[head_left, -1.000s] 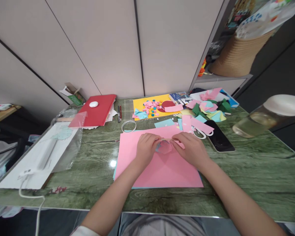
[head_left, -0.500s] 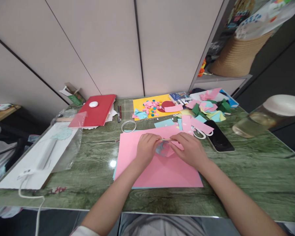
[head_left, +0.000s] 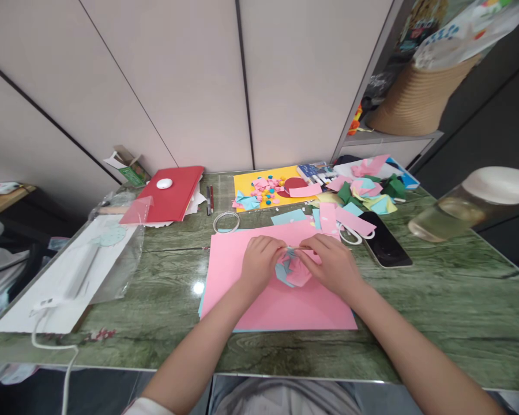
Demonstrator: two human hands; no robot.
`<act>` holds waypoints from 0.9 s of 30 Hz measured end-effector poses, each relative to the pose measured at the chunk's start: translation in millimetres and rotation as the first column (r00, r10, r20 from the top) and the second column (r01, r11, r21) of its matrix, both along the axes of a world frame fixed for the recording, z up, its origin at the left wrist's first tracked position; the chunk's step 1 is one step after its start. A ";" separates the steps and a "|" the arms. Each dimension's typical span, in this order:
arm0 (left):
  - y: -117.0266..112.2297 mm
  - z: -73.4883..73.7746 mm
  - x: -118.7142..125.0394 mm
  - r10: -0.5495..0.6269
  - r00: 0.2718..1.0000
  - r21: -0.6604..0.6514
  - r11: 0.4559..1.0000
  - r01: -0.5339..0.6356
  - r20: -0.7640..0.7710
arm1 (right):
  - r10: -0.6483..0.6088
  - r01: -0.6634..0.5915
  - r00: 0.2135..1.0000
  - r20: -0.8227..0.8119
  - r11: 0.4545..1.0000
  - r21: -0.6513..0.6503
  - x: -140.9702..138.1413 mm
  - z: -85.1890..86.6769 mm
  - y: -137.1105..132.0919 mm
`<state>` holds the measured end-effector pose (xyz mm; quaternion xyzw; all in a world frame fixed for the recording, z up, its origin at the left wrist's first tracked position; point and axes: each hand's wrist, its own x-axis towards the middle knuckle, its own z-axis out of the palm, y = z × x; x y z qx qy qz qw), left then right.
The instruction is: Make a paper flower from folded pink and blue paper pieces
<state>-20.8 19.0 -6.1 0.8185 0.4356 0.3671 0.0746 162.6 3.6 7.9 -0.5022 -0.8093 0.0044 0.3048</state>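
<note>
My left hand (head_left: 263,262) and my right hand (head_left: 334,266) face each other above a stack of pink paper (head_left: 281,308) with blue sheets under it. Fingers of both hands are closed in a pinch at the upper edge of a folded pink and light-blue paper piece (head_left: 290,275), which looks like a paper flower. A thin tan stick (head_left: 303,248) runs between the fingertips, its right end in my right hand. Whether the left fingers grip the stick or only the paper is hidden.
White-handled scissors (head_left: 351,235) lie beside a black phone (head_left: 387,241), with coloured paper scraps behind. A roll of tape (head_left: 226,222) is beyond the stack. Further right stands a lidded bottle (head_left: 450,210); at left are a red folder (head_left: 173,193) and a white power strip (head_left: 80,271).
The pink and blue paper piece has turned and swung lower toward me, so more of its folds show between my hands. Both hands have barely moved.
</note>
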 end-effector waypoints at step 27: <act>-5.4 2.3 7.7 -0.021 0.991 -0.176 0.983 0.045 0.134 | -0.026 0.015 0.993 0.115 0.995 0.100 -0.6 -0.6 0.3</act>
